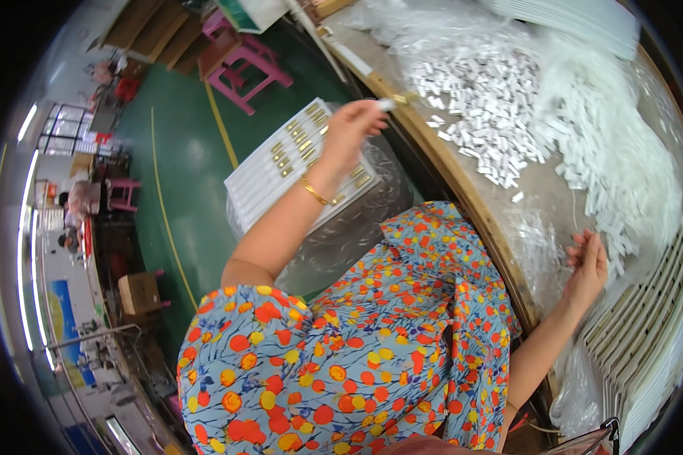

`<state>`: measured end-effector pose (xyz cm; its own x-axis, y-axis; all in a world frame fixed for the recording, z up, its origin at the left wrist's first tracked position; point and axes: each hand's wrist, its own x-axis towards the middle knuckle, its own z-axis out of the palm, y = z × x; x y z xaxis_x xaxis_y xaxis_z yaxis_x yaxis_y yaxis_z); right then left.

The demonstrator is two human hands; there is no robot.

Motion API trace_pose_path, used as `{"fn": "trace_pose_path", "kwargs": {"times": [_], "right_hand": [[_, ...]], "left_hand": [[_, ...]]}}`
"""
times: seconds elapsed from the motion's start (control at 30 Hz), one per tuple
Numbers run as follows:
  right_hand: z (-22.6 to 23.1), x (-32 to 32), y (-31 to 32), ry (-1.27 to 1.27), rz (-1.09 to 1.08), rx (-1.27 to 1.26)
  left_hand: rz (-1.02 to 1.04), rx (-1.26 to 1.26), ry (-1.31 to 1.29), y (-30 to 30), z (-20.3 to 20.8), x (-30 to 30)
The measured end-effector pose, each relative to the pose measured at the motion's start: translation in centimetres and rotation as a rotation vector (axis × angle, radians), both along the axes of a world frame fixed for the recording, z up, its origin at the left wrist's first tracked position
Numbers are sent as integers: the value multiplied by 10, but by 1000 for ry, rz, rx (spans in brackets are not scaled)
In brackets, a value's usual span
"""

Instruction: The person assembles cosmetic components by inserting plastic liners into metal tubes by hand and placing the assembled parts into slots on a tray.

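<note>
My left hand (pixel 349 133), wearing a gold bangle, pinches a small white piece (pixel 386 105) over the table's wooden edge. A short gold-coloured piece (pixel 404 98) shows at its far end; I cannot tell whether the two are joined. Below that wrist lies a white ribbed tray (pixel 254 184) with rows of gold-coloured pieces (pixel 300 136). On the right, my right hand (pixel 588 265) is over the table, its fingers loosely bent and apart, with nothing visible in them. Beside it are white tube-like pieces (pixel 618 241). A wide heap of small white pieces (pixel 486 98) spreads farther away.
Clear plastic bags (pixel 535 243) lie on the table around the heap. Stacked white trays (pixel 637 334) stand at the right. The ribbed tray rests on a plastic-covered support (pixel 319 254). A pink stool (pixel 247 72) and a cardboard box (pixel 139 293) stand farther off; people (pixel 83 201) sit at the far left.
</note>
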<state>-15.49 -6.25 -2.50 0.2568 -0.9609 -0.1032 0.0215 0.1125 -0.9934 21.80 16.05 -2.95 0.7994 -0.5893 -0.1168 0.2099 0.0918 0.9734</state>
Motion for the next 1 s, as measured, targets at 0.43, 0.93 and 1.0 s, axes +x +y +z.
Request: {"fn": "trace_pose_path", "kwargs": {"times": [0.43, 0.93, 1.0], "right_hand": [[3, -8, 6, 137, 27, 40], [-1, 4, 26, 213, 25, 84], [4, 8, 27, 202, 58, 70]], "left_hand": [[952, 740, -93, 305, -153, 200], [483, 1558, -549, 278, -182, 212], [344, 1659, -820, 281, -179, 210]]}}
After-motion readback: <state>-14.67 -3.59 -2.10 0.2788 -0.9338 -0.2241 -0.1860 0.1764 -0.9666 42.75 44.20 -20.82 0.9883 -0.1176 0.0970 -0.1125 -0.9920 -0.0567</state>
